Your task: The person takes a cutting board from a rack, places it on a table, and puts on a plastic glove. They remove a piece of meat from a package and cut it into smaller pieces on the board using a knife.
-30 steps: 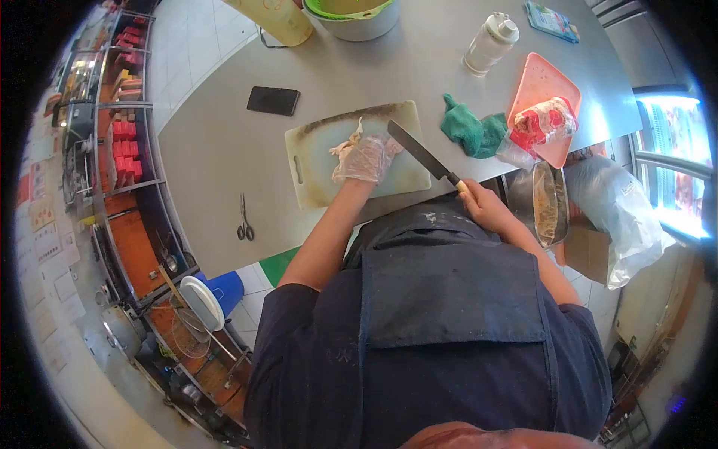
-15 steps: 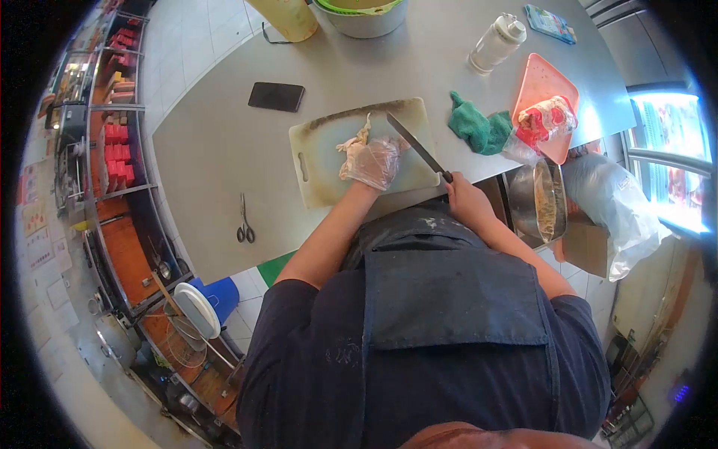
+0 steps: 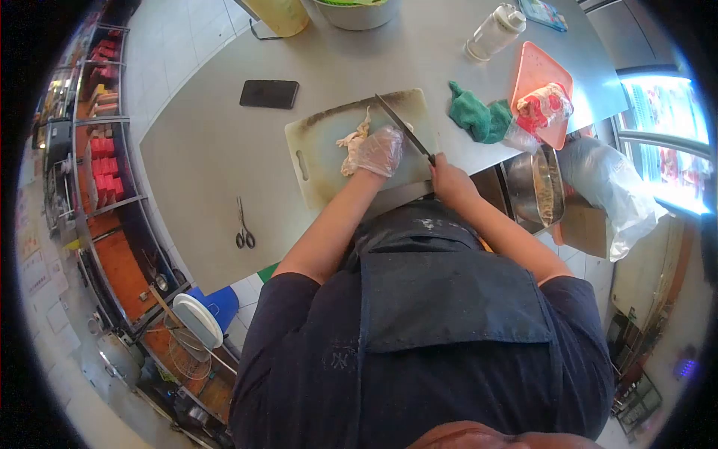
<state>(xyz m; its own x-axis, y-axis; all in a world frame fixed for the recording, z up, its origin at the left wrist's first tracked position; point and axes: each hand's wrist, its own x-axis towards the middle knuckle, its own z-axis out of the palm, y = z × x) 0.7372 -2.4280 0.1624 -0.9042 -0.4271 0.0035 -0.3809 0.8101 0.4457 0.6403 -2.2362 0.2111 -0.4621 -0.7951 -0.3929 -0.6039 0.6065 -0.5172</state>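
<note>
A pale piece of raw meat (image 3: 354, 138) lies on a white cutting board (image 3: 318, 157) on the steel counter (image 3: 217, 150). My left hand (image 3: 376, 150), in a clear plastic glove, presses down on the meat's near end. My right hand (image 3: 447, 182) grips the handle of a long dark knife (image 3: 402, 127). The blade runs diagonally over the board, right beside my left fingers, its tip pointing to the far side.
On the counter lie a black phone (image 3: 268, 93), scissors (image 3: 243, 224), a green cloth (image 3: 476, 115), an orange tray (image 3: 537, 75) holding a bagged red packet (image 3: 540, 108), and a white squeeze bottle (image 3: 491, 32). A metal pan (image 3: 535, 187) and plastic bag (image 3: 609, 191) sit right.
My right hand has brought the knife leftward and closer, from beside the board to over it next to my gloved left hand. The left hand stays on the meat.
</note>
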